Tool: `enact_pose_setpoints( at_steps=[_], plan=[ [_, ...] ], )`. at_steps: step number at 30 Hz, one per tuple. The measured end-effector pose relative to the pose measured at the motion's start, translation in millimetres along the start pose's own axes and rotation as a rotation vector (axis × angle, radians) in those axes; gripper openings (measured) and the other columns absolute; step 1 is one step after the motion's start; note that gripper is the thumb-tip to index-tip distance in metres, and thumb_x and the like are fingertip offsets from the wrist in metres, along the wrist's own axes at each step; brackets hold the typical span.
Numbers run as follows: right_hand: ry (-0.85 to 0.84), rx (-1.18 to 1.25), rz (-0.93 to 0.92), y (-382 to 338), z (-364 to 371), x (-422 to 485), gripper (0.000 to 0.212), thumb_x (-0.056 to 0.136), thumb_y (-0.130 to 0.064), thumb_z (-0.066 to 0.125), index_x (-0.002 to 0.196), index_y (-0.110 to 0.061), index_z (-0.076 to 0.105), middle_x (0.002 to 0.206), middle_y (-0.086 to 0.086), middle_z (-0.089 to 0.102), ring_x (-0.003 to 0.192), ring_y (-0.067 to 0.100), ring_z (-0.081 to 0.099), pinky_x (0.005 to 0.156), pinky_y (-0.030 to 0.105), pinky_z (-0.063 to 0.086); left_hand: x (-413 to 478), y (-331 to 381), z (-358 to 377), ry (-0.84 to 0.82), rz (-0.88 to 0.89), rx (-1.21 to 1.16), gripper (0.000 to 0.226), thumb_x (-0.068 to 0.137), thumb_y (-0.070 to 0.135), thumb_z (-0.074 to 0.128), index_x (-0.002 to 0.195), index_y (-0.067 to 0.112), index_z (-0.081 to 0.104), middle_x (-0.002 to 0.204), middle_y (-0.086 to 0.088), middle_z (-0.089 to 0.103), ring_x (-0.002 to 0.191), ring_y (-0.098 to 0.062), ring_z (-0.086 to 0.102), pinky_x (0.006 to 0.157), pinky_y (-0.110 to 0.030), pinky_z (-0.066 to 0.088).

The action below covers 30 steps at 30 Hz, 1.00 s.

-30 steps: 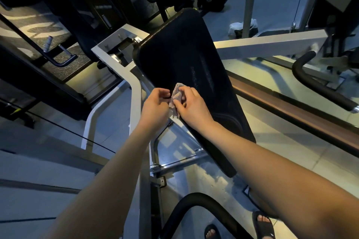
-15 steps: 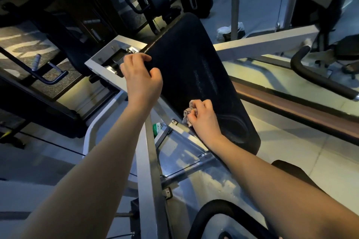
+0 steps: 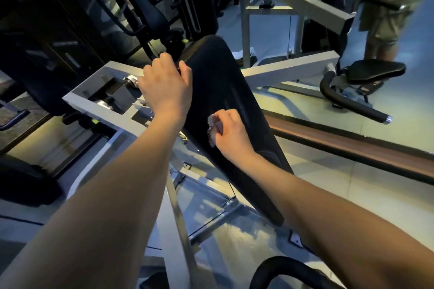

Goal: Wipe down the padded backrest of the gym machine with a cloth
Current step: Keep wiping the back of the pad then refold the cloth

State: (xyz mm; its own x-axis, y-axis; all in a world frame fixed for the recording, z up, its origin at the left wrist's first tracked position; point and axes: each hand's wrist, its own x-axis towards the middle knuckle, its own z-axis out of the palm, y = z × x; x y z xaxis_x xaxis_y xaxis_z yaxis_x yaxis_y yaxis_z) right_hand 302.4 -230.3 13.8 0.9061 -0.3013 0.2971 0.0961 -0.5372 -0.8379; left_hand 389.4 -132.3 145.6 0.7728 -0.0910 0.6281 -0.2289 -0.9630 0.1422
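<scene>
Where the backrest (image 3: 225, 91) stood: tilted across the middle of the view on a pale metal frame (image 3: 94, 103), its narrow rounded top farthest from the camera and its lower end nearest; the padding was black and smooth
Left hand (image 3: 164, 87): gripped the upper left edge of the backrest, fingers curled over the rim and out of sight behind it, thumb lying on the front face
Right hand (image 3: 231, 132): lower down, on the front face near the pad's left edge, fingers curled tight round the cloth and pressing it to the padding
Cloth (image 3: 211, 126): small, pale and crumpled, bunched in the right hand; only a wad showed past the fingertips, touching the backrest
Arms: both bare and stretched forward, the left crossing over the frame's upright, the right coming in from the lower right corner
Frame: square pale tubing, with an open box section just left of the left hand
Brown rail (image 3: 352, 141): ran along the floor to the right of the backrest
Black seat pad (image 3: 375, 70): well off to the right, with a curved black handle (image 3: 347, 101) below it
Other person (image 3: 385, 14): top right, in pale shorts, seen only from the waist down
</scene>
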Motion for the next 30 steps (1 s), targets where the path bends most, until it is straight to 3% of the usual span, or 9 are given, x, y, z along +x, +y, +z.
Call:
enact_pose_setpoints(
  at_steps=[4,8,13,16,20,24,26,30],
  plan=[
    [0.115,0.054,0.012,1,-18,32,0.014,0.098,0.002,0.051,0.106,-0.003,0.062,0.111,0.006,0.048,0.079,-0.016,0.055,0.068,-0.001,0.04,-1,-4,8,0.03,0.094,0.108,0.041,0.099,0.045,0.033,0.11,0.013,0.055,0.109,-0.009,0.056,0.102,-0.032,0.05,0.086,-0.047,0.039],
    [0.306,0.085,0.139,5,-11,43,0.017,0.1,-0.007,0.054,0.115,-0.008,0.062,0.12,0.013,0.053,0.08,0.0,0.048,0.073,-0.008,0.029,-2,-3,14,0.024,0.17,0.166,0.044,0.103,0.043,0.029,0.125,0.017,0.057,0.119,-0.008,0.059,0.11,-0.031,0.051,0.091,-0.046,0.039],
    [0.148,0.098,-0.093,21,10,-5,0.034,0.093,0.002,0.059,0.124,-0.011,0.062,0.122,0.008,0.05,0.103,0.005,0.054,0.094,0.0,0.036,0,-1,22,0.006,0.113,0.162,0.051,0.104,0.042,0.026,0.14,0.02,0.056,0.129,-0.005,0.063,0.118,-0.03,0.053,0.096,-0.046,0.039],
    [0.149,0.036,-0.152,32,-6,26,0.022,0.098,-0.006,0.056,0.119,-0.01,0.064,0.115,0.008,0.05,0.091,0.005,0.052,0.086,0.001,0.038,-1,2,19,-0.008,0.064,0.144,0.053,0.104,0.041,0.024,0.142,0.02,0.055,0.135,-0.003,0.062,0.124,-0.027,0.051,0.102,-0.043,0.036],
    [0.322,0.103,0.017,31,-21,91,0.017,0.101,-0.009,0.051,0.113,-0.009,0.063,0.115,0.01,0.05,0.086,0.012,0.051,0.082,0.017,0.043,-3,3,17,0.006,0.051,0.126,0.05,0.104,0.037,0.028,0.138,0.018,0.059,0.123,-0.005,0.069,0.114,-0.029,0.057,0.093,-0.041,0.038],
    [0.414,0.143,0.092,28,-9,88,0.015,0.1,-0.01,0.054,0.111,-0.006,0.063,0.115,0.014,0.055,0.085,0.013,0.052,0.075,0.003,0.036,-2,4,19,0.014,0.047,0.135,0.051,0.104,0.036,0.026,0.137,0.018,0.06,0.121,-0.006,0.071,0.107,-0.03,0.061,0.086,-0.04,0.043],
    [0.374,0.174,-0.002,25,5,59,0.014,0.1,-0.012,0.056,0.109,-0.006,0.064,0.112,0.013,0.055,0.086,0.017,0.056,0.076,0.005,0.037,-3,4,21,0.023,0.033,0.125,0.052,0.104,0.036,0.024,0.137,0.019,0.061,0.122,-0.005,0.071,0.107,-0.031,0.061,0.086,-0.039,0.044],
    [0.18,0.121,-0.409,27,4,34,0.018,0.1,-0.013,0.056,0.114,-0.005,0.063,0.112,0.015,0.054,0.094,0.023,0.061,0.082,0.025,0.052,-3,4,21,0.029,0.033,0.142,0.052,0.104,0.035,0.023,0.137,0.02,0.061,0.123,-0.005,0.07,0.107,-0.03,0.061,0.086,-0.038,0.042]
  ],
)
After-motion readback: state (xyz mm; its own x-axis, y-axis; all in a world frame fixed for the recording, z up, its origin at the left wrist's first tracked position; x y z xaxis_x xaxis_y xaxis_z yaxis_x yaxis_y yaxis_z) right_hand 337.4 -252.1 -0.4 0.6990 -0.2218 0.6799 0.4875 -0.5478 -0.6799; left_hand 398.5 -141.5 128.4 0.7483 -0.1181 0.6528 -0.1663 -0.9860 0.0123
